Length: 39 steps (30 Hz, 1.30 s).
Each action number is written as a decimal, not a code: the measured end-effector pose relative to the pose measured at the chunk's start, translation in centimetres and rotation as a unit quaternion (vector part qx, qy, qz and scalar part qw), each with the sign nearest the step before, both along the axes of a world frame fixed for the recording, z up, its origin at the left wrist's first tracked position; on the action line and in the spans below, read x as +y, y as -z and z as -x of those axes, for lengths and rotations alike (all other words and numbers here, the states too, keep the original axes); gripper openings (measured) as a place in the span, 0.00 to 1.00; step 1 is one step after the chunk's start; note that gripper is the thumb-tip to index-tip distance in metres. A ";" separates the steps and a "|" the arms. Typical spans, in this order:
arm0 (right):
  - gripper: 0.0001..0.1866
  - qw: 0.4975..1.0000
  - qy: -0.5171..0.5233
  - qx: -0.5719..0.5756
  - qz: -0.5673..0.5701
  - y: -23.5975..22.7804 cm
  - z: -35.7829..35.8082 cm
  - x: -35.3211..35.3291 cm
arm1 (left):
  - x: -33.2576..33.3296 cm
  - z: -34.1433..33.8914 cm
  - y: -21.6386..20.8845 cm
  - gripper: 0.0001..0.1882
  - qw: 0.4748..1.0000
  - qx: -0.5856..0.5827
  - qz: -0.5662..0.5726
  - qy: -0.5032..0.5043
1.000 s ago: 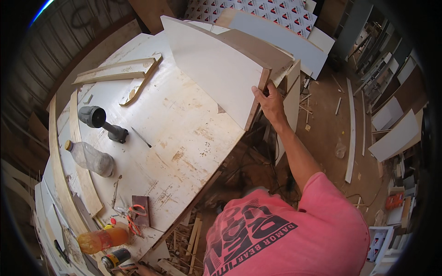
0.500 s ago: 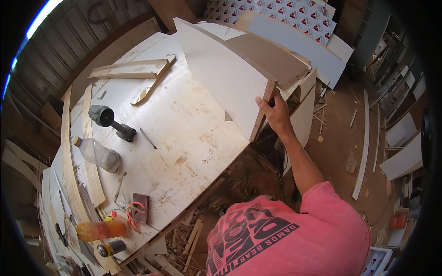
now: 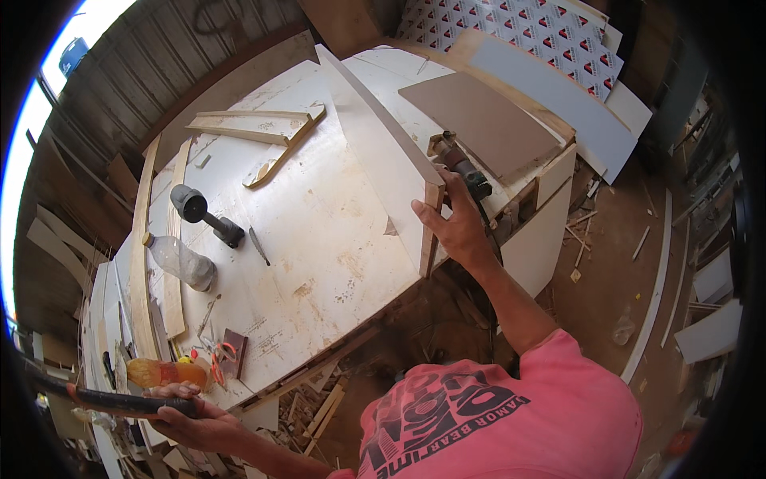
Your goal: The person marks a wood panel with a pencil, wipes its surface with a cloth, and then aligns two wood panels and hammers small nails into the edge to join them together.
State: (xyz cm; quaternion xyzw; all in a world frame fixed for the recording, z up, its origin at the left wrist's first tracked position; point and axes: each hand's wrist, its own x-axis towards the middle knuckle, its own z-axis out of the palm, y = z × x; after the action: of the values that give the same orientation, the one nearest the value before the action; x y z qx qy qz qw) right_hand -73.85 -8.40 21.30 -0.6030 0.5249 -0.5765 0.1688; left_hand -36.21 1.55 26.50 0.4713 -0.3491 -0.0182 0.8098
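White panel (image 3: 383, 144) (upright) in right hand (image 3: 451, 227)

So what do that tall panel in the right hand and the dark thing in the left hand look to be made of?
The panel, gripped by the right hand, looks like laminated board: smooth white face, raw brown core showing at the cut edge, probably particleboard or MDF. The dark bar in the left hand is slim, long and matte black; it could be metal or rubber hose, the picture is too blurred there to tell.
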 end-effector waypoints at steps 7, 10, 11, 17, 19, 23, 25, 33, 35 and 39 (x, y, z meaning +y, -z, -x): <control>0.29 0.998 -0.018 0.013 0.060 -0.1 -0.7 -0.5 | -14.3 15.1 -4.8 0.16 0.837 -0.129 0.124 0.517; 0.29 0.998 -0.015 0.013 0.061 0.6 -0.7 -0.7 | -18.6 21.6 -5.4 0.11 0.774 -0.138 0.102 0.610; 0.29 0.999 -0.008 0.015 0.042 0.8 -0.8 -0.5 | -19.7 23.2 -5.6 0.10 0.763 -0.132 0.075 0.629; 0.28 1.000 0.029 -0.001 -0.012 0.0 -2.3 0.2 | -24.5 28.7 -4.8 0.16 0.676 -0.214 0.028 0.705; 0.29 0.998 0.055 -0.004 -0.024 0.3 -2.4 0.3 | -24.3 29.8 -4.7 0.16 0.660 -0.234 -0.021 0.713; 0.31 0.998 0.036 -0.047 -0.032 0.2 -2.2 0.5 | -24.4 29.7 -4.7 0.20 0.596 -0.274 -0.040 0.753; 0.32 0.992 -0.014 -0.106 0.064 0.9 -1.0 0.1 | -24.5 29.2 -4.7 0.21 0.573 -0.310 -0.046 0.758; 0.24 0.847 -0.047 -0.441 0.293 -9.1 3.9 -4.8 | -24.9 28.3 -4.6 0.17 0.549 -0.430 -0.028 0.716; 0.19 0.822 -0.062 -0.466 0.322 -10.7 4.5 -4.8 | -24.7 28.3 -4.7 0.18 0.534 -0.436 -0.016 0.724; 0.13 0.831 -0.014 -0.420 0.365 -11.3 4.9 -3.9 | -24.2 28.4 -4.8 0.18 0.514 -0.450 0.037 0.729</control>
State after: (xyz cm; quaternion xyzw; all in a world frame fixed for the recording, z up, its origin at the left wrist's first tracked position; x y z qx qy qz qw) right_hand -78.78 -12.25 32.63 -0.3277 0.1466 -0.9214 0.1491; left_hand -64.63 -22.65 31.32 -0.0338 -0.8885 -0.3741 0.2637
